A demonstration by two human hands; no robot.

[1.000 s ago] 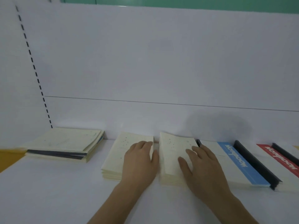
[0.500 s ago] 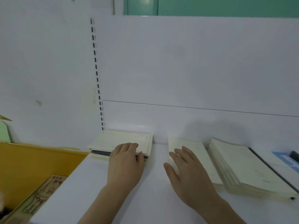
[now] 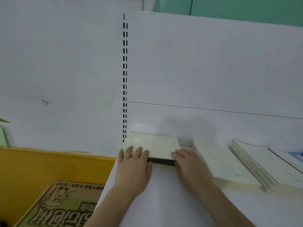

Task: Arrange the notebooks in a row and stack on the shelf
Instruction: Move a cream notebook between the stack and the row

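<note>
Left hand: The left hand [image 3: 133, 167] lay flat at the near-left corner of the corner stack [image 3: 154, 145], fingers straight and resting over its top front edge; it held nothing.
Right hand: The right hand [image 3: 188, 166] was set against the near-right corner of the corner stack, fingers extended along the front edge. Whether the thumb curled under the edge could not be told.
Corner stack: Pale-covered notebooks lay flat on the shelf [image 3: 164, 202], hard against the back panel and just right of the slotted upright [image 3: 125, 82]. Darker covers [image 3: 161, 161] showed at the front beneath the top notebook, so the edges were not flush.
Second stack: A cream stack [image 3: 218, 163] lay right of the corner stack, apart from it by a narrow gap.
Third stack: A fanned stack [image 3: 255, 167] lay further right of the corner stack, touching the second; its layers were stepped.
Yellow bin: A yellow bin [image 3: 41, 163] with a printed card [image 3: 62, 205] inside sat left of and below the corner stack.
Risk, overhang: The corner stack sat at the shelf's left end; a sideways push could tip notebooks into the bin.
Risk, shear: Uneven pressure from the two hands would likely skew the top notebook over the darker ones.
Risk, neighbour: A right-hand sweep could knock the second stack and worsen the fanning.
</note>
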